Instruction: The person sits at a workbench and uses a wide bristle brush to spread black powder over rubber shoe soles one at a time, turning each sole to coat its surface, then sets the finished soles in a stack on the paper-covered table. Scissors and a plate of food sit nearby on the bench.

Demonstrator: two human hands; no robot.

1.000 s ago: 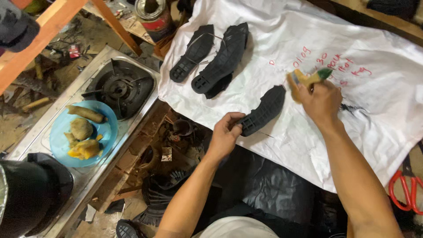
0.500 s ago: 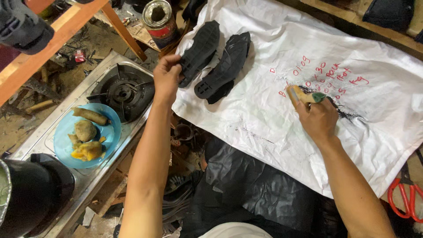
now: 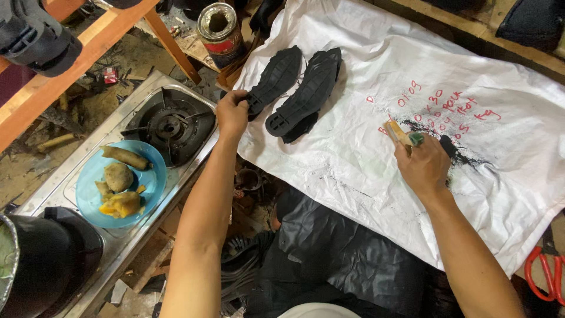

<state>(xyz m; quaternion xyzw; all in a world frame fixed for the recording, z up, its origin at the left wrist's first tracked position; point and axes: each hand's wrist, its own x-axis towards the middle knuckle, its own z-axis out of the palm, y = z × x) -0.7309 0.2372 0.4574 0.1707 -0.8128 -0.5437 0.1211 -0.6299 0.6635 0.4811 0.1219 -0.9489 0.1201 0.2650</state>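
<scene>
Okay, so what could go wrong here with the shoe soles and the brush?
The left hand grips a black sole at the white sheet's edge, right above the gas stove; it could slip off onto the burner. The brush in the right hand may smear more black onto the sheet.

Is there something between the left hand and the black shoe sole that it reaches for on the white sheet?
Nothing visible: the left hand already grips the near end of the black shoe sole. A second sole lies beside it, not between.
</scene>
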